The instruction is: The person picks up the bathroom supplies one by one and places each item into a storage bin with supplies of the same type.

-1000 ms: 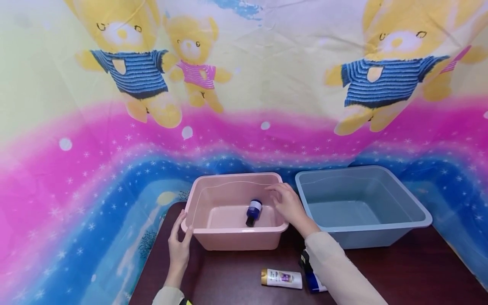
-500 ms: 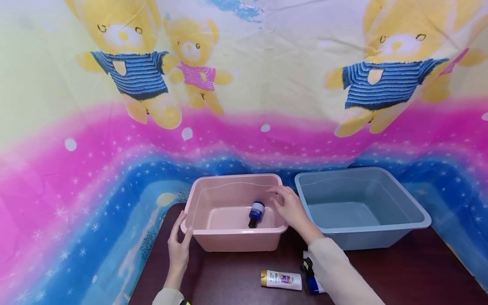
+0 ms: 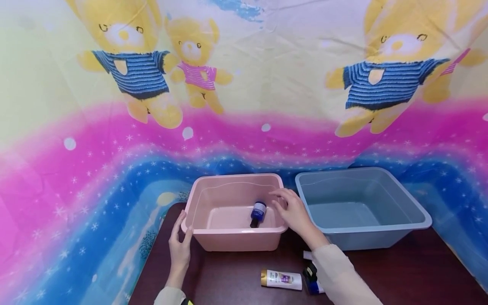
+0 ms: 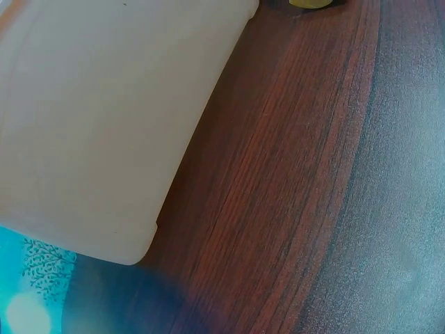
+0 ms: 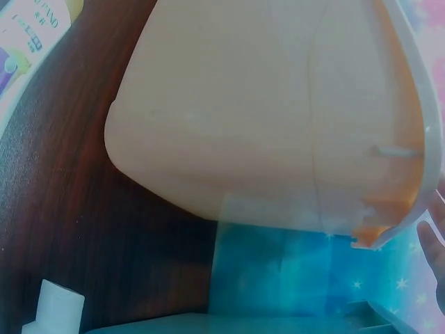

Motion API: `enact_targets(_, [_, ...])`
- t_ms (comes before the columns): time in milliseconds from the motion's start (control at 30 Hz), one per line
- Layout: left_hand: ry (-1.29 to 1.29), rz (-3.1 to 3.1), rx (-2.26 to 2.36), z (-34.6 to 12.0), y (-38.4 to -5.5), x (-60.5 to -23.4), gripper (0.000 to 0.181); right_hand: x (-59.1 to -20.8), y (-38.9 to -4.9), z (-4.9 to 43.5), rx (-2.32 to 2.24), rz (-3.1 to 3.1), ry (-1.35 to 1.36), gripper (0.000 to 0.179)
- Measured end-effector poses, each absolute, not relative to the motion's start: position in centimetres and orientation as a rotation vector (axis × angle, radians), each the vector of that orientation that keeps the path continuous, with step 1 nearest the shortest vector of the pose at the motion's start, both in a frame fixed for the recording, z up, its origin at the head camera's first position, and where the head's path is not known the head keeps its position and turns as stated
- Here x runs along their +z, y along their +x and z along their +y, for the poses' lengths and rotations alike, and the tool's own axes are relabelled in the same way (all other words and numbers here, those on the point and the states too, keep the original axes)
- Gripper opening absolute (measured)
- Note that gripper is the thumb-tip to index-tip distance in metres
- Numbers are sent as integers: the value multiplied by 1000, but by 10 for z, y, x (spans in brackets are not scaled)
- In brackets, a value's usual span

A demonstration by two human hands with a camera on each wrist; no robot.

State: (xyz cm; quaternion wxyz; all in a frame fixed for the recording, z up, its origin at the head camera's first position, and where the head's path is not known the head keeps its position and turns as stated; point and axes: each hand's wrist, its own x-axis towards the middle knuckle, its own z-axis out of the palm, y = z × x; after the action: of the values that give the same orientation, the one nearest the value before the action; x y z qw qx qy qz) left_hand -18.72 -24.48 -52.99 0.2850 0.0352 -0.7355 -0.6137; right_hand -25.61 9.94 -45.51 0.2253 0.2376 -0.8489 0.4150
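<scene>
A pink basin (image 3: 236, 241) stands on the dark wooden table, a hand at each side. At its front-left corner my left hand (image 3: 180, 248) touches the rim with fairly straight, spread fingers. My right hand (image 3: 297, 214) rests over the right rim, its fingers loosely bent above the inside and gripping nothing. Inside the basin, near the right wall, lies a dark blue bottle (image 3: 258, 212) with a white label and black top. In the right wrist view, fingers (image 5: 432, 254) show beside the basin's rim (image 5: 434, 139). The left wrist view shows only the basin's outer wall (image 4: 104, 125), no fingers.
A grey-blue basin (image 3: 362, 237) stands close on the right. In front lie a white bottle with a gold cap (image 3: 284, 279) and a blue bottle (image 3: 313, 287), partly behind my right sleeve. A white nozzle-like piece (image 5: 61, 306) shows nearby. A printed cloth (image 3: 244, 140) hangs behind.
The blue bottle in the pink basin has shifted slightly to the right. My right hand has moved a little down and right. My left hand stays nearly still.
</scene>
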Motion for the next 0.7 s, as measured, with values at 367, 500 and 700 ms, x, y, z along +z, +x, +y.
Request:
enact_targets(367, [65,-1938,-1627,-243,-188,-532,48,-449,-237,99,1181,-2294,661,26])
enact_targets(500, [57,-1940,-1613,-242,-187,-532,48,-449,-229,101,1197,-2275,665,26])
enact_targets(700, [7,-1939,-1610,-239,-181,-521,48,-447,-219,106,1186,-2219,706,27])
